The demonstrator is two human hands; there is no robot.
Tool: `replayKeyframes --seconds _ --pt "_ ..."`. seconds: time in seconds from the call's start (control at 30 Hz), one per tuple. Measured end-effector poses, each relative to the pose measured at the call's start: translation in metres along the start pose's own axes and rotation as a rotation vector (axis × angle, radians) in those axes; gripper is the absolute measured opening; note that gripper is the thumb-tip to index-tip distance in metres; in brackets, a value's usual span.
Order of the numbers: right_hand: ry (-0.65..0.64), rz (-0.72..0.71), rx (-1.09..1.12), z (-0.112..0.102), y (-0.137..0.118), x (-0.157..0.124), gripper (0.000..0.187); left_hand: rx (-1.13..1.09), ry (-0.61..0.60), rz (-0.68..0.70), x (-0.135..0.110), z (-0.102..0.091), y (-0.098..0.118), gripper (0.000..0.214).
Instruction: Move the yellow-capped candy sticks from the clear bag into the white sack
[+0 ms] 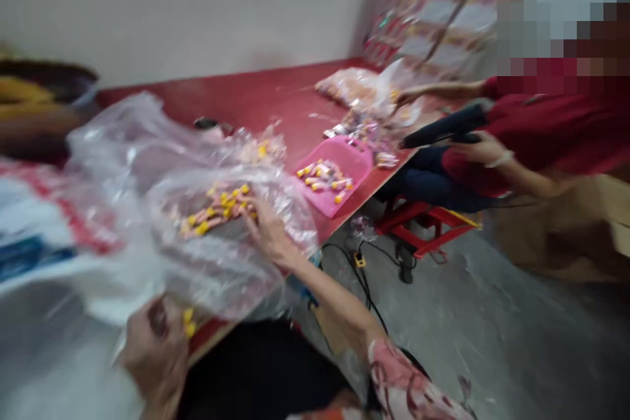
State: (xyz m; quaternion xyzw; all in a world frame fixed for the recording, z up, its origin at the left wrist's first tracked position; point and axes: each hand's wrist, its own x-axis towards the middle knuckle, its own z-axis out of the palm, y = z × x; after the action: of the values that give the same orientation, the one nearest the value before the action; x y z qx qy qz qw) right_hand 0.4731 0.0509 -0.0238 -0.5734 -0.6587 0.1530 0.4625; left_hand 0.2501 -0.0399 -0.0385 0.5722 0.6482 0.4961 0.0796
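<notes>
A big clear plastic bag (162,210) lies on the red table (256,98), filled with small pink items with yellow ends (219,207). My right hand (268,233) reaches in from the lower right and rests on the bag beside those items, fingers stretched out. My left hand (157,341) is at the bottom edge, below the bag, closed around something with yellow pieces showing; the frame is blurred and I cannot name it.
A pink tray (352,157) with several of the same items sits near the table edge. A person in red sits at the right, one hand (485,147) on a dark tool (443,128). A red stool (428,223) and cables lie on the floor.
</notes>
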Motion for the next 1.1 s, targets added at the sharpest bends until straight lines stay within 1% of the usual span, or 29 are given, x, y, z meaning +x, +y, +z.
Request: replayKeyframes --seconds 0.07,0.1,0.17,0.23,0.27,0.3,0.33,0.37,0.4,0.43,0.47,0.53,0.57,0.6,0.63,0.67,0.73,0.77,0.8,0.83,0.87,0.93,0.97,1.0,1.03,1.1 --pt "-0.04 0.025 0.146 0.008 -0.014 -0.032 0.03 0.085 0.132 -0.057 -0.012 -0.007 -0.004 0.028" --pt "-0.084 0.029 0.202 0.013 -0.021 -0.048 0.031 0.114 0.149 -0.034 -0.014 -0.007 -0.006 0.028" --pt "-0.16 0.007 0.284 0.025 -0.033 -0.077 0.03 0.158 -0.008 0.068 -0.015 -0.006 -0.012 0.026" --pt "-0.19 -0.047 0.338 0.037 -0.045 -0.099 0.027 0.189 -0.119 0.082 -0.014 -0.008 -0.014 0.022" --pt "-0.193 -0.066 0.347 0.042 -0.05 -0.107 0.026 0.188 -0.118 0.055 -0.013 -0.01 -0.014 0.02" --pt "-0.195 -0.079 0.344 0.047 -0.053 -0.113 0.026 0.178 -0.081 0.018 -0.013 -0.012 -0.013 0.019" --pt "-0.2 -0.092 0.334 0.051 -0.055 -0.117 0.027 0.159 -0.018 -0.015 -0.014 -0.014 -0.012 0.02" --pt "-0.209 -0.106 0.318 0.055 -0.056 -0.119 0.027 0.139 0.049 -0.032 -0.015 -0.015 -0.011 0.021" --pt "-0.224 -0.118 0.293 0.059 -0.056 -0.121 0.028 0.13 0.096 -0.021 -0.017 -0.016 -0.01 0.022" --pt "-0.248 -0.135 0.263 0.062 -0.054 -0.121 0.028 0.132 0.114 0.017 -0.019 -0.016 -0.011 0.022" --pt "-0.276 -0.153 0.226 0.065 -0.053 -0.121 0.027 0.142 0.096 0.071 -0.021 -0.015 -0.011 0.02" --pt "-0.335 -0.178 0.14 0.07 -0.049 -0.121 0.027 0.169 -0.013 0.164 -0.024 -0.014 -0.012 0.019" --pt "-0.359 -0.189 0.104 0.071 -0.048 -0.121 0.027 0.174 -0.067 0.179 -0.024 -0.015 -0.012 0.02" --pt "-0.378 -0.198 0.079 0.071 -0.047 -0.121 0.027 0.169 -0.097 0.164 -0.025 -0.016 -0.011 0.019" --pt "-0.388 -0.199 0.065 0.072 -0.047 -0.121 0.028 0.152 -0.097 0.12 -0.025 -0.017 -0.01 0.019" --pt "-0.396 -0.193 0.061 0.072 -0.047 -0.121 0.029 0.119 -0.073 0.056 -0.025 -0.019 -0.007 0.019" --pt "-0.404 -0.17 0.067 0.071 -0.048 -0.122 0.031 0.028 0.021 -0.074 -0.027 -0.023 -0.003 0.024" --pt "-0.403 -0.154 0.071 0.071 -0.049 -0.122 0.032 -0.003 0.072 -0.115 -0.028 -0.023 -0.002 0.027" --pt "-0.394 -0.142 0.074 0.071 -0.049 -0.122 0.034 -0.012 0.107 -0.122 -0.029 -0.023 -0.001 0.028" --pt "-0.383 -0.133 0.077 0.071 -0.05 -0.122 0.036 0.006 0.118 -0.099 -0.031 -0.022 -0.002 0.026" --pt "-0.369 -0.127 0.08 0.071 -0.05 -0.122 0.038 0.045 0.098 -0.058 -0.032 -0.021 -0.003 0.023" --pt "-0.358 -0.125 0.09 0.072 -0.049 -0.122 0.041 0.125 -0.001 0.007 -0.033 -0.02 -0.005 0.018" --pt "-0.362 -0.129 0.099 0.072 -0.049 -0.122 0.041 0.137 -0.051 0.009 -0.032 -0.02 -0.005 0.018" --pt "-0.37 -0.131 0.111 0.072 -0.048 -0.122 0.04 0.118 -0.084 -0.017 -0.032 -0.021 -0.004 0.019" --pt "-0.377 -0.132 0.127 0.071 -0.047 -0.122 0.039 0.077 -0.084 -0.065 -0.031 -0.023 -0.002 0.02" --pt "-0.37 -0.135 0.165 0.07 -0.045 -0.123 0.036 -0.032 -0.002 -0.166 -0.029 -0.026 0.006 0.024"
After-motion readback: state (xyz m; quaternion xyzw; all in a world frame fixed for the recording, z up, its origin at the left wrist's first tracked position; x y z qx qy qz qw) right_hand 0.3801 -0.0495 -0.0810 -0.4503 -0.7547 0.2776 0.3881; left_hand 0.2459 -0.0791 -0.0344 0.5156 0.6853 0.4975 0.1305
